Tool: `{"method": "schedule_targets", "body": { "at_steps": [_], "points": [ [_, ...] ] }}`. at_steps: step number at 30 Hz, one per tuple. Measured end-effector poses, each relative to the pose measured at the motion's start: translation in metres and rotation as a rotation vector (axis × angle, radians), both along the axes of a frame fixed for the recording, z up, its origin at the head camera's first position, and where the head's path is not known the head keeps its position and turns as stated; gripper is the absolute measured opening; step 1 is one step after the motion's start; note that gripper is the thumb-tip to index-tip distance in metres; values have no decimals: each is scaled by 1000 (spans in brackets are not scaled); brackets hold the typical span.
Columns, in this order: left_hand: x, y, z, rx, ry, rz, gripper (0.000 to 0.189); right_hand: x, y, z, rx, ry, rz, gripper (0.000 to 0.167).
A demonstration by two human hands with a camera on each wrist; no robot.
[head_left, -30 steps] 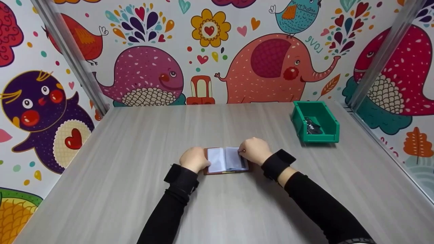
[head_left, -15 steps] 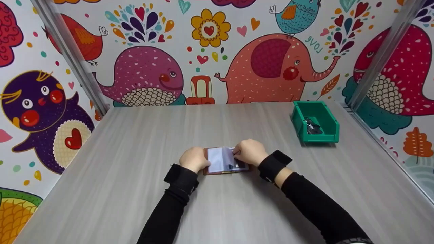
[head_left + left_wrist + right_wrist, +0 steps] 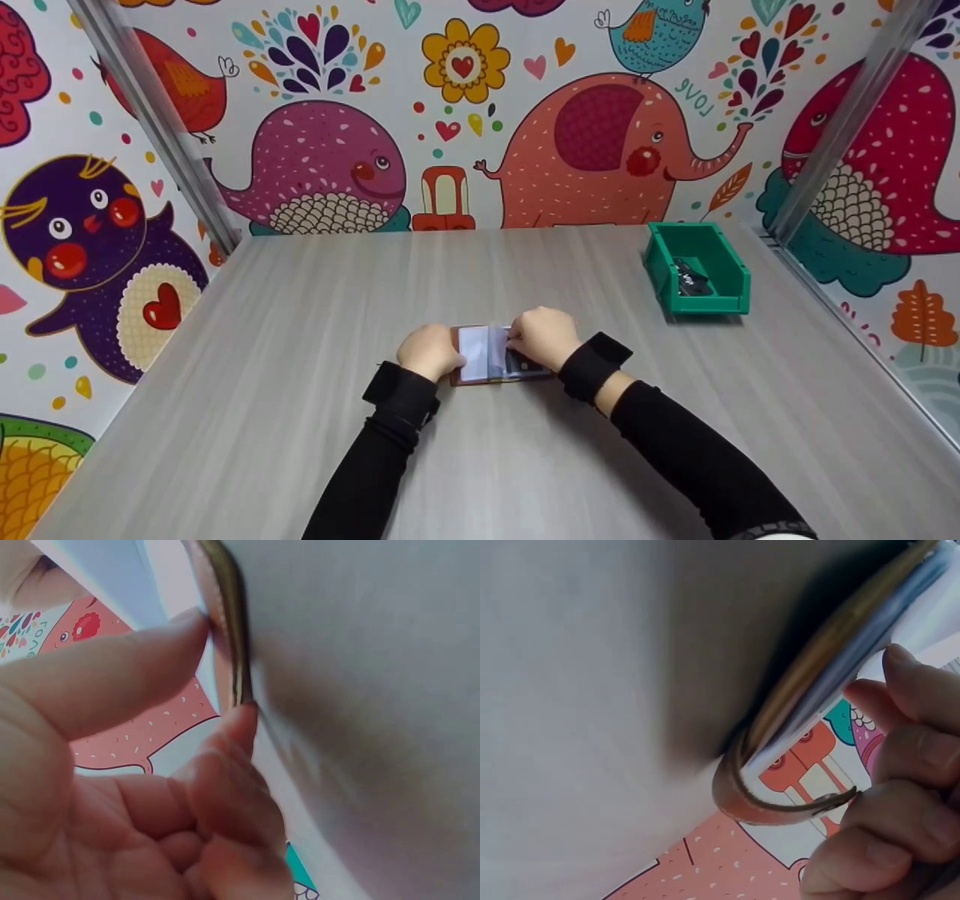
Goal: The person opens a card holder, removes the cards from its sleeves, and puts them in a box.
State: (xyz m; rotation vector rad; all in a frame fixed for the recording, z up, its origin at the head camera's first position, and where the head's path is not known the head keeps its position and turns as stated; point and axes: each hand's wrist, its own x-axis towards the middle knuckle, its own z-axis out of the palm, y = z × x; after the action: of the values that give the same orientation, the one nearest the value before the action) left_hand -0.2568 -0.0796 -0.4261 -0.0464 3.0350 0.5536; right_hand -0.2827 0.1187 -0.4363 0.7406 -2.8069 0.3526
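A brown card holder with clear plastic sleeves lies spread like a book on the table. My left hand pinches its left cover between thumb and fingers; the left wrist view shows the cover's edge in that grip. Thumb and forefinger of my right hand pinch a clear sleeve, which stands lifted near the middle fold. Beneath it on the right side a dark card shows, partly covered by the right hand. In the right wrist view a brown strap with a snap curves out from the cover.
A green bin stands at the back right of the wood-grain table, with black cards inside. Printed wall panels close off the back and both sides, with metal posts at the corners.
My right hand has moved left, lifting the clear sleeve and turning it toward the middle fold. The dark card beneath has come into sight. My left hand stays on the left cover.
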Motion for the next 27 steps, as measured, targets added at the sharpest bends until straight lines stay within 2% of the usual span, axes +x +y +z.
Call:
{"method": "schedule_targets", "body": {
  "at_steps": [10, 17, 23, 27],
  "points": [
    [1, 0, -1, 5, 35, -21, 28, -1, 0, -3, 38, 99, 0, 29],
    [3, -2, -1, 15, 54, -32, 28, -1, 0, -3, 25, 82, 14, 34],
    [3, -1, 6, 13, 51, 0, 25, -1, 0, -1, 33, 66, 7, 28],
    [1, -1, 10, 27, 52, 10, 25, 1, -2, 0, 22, 50, 10, 31]
  ]
}}
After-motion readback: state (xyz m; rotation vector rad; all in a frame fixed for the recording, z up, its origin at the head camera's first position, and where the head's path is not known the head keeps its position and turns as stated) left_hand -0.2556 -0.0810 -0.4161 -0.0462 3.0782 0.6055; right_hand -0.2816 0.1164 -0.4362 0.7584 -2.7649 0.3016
